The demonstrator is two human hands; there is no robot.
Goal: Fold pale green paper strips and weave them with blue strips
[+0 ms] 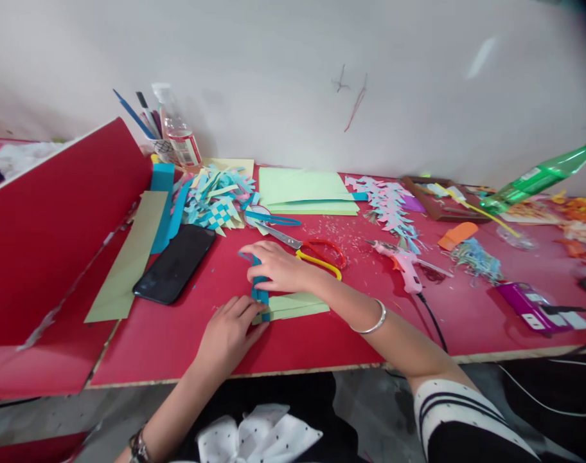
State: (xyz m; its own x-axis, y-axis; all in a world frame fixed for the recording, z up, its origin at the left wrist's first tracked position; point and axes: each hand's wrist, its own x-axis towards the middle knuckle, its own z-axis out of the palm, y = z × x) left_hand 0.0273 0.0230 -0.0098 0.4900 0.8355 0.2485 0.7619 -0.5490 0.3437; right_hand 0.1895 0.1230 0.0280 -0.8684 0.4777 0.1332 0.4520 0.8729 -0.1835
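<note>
On the red table, blue paper strips (260, 294) cross over pale green paper strips (297, 305). My left hand (231, 329) rests at the crossing, its thumb and fingertips pressed together on the left ends of the green strips. Just above it, my right hand (281, 267) has its fingers curled round the upper part of the blue strips. Part of the blue paper is hidden under the fingers. Scissors (300, 244) with red and yellow handles lie just beyond my right hand, their blades pointing left.
A black phone (175, 263) lies left of my hands. Behind are cut paper pieces (220, 196) and green sheets (305, 186). To the right are a pink glue gun (401, 263), a purple power strip (531, 307) and a tilted green bottle (538, 177). A red board (56, 238) stands left.
</note>
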